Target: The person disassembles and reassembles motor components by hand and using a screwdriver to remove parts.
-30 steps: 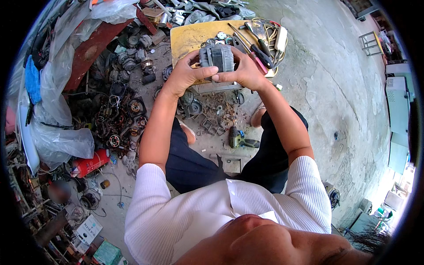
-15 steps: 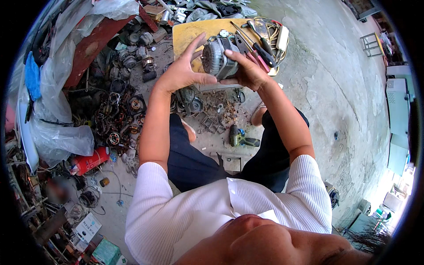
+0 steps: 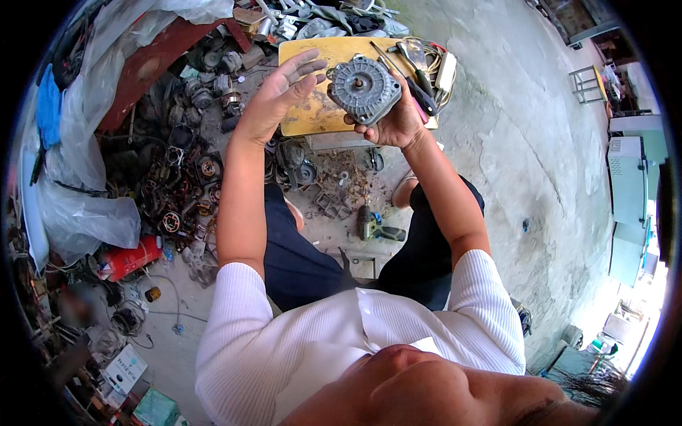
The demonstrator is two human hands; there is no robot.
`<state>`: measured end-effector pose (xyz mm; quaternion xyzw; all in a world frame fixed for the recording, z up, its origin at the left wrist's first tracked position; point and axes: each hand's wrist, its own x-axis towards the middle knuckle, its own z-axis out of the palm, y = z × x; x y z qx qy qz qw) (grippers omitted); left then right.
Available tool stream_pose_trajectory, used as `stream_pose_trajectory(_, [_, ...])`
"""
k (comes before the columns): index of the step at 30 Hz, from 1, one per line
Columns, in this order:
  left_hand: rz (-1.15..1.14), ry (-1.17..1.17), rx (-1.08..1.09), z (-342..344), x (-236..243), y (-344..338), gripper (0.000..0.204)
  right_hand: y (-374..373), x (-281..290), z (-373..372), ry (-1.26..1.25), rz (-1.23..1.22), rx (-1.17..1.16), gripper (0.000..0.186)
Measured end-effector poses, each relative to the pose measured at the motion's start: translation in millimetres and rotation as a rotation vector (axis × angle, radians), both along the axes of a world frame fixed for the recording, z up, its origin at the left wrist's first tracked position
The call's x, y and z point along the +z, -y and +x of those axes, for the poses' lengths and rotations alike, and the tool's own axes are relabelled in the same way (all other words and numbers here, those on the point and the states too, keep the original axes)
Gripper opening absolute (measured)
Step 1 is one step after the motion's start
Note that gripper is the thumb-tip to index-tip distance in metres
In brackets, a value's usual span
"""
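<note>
In my right hand (image 3: 394, 117) rests a grey, squarish cast-metal motor (image 3: 362, 89), its ribbed round face and central shaft turned up, with my fingers wrapped round its right and lower sides. My left hand (image 3: 284, 89) is raised just left of the motor, fingers apart and holding nothing. Beneath both hands is a worn yellow low table (image 3: 302, 121). On its right part lie screwdrivers (image 3: 423, 85), a pink-handled tool (image 3: 427, 110), coiled beige cable and a white power strip (image 3: 446, 71), partly hidden by the motor and hand.
Motor parts (image 3: 181, 184) are heaped at my left beside plastic sheeting (image 3: 85, 213), a red cylinder (image 3: 131, 259) and a reddish board (image 3: 138, 64). A green cordless drill (image 3: 373, 228) lies on the concrete floor (image 3: 526, 156) between my legs. A metal stand (image 3: 586, 85) is at right.
The motor has turned from side-on to face-up and shifted slightly right in my right hand. My left hand has let go of it and moved up and left.
</note>
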<state>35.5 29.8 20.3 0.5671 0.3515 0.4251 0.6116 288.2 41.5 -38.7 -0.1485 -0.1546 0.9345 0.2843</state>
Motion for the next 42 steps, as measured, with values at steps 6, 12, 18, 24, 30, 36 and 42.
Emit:
stream_pose_trajectory(6, [-0.010,0.048,0.018,6,-9,-1,0.087,-2,6,-1,0.017,0.033,-0.018,0.078])
stream_pose_trajectory(12, [0.325,-0.354,0.106,30,-12,5,0.094,7,23,-18,0.553,0.268,-0.207,0.083])
stream_pose_trajectory(18, [-0.154,0.045,0.232,19,-17,1,0.077,14,35,-17,0.556,0.419,-0.041,0.093])
stream_pose_trajectory(24, [-0.420,0.206,0.208,4,-24,1,0.061,19,36,-35,1.377,1.131,-0.212,0.095])
stream_pose_trajectory(30, [-0.486,0.145,0.121,6,-29,7,0.067,12,12,-41,1.056,1.322,-0.509,0.097])
stream_pose_trajectory(36, [-0.381,-0.097,-0.060,-16,-36,10,0.076,21,20,-42,1.110,1.109,-0.424,0.091])
stream_pose_trajectory(42, [-0.373,-0.379,-0.112,-13,-22,17,0.071,28,32,-44,1.148,0.962,-0.348,0.074])
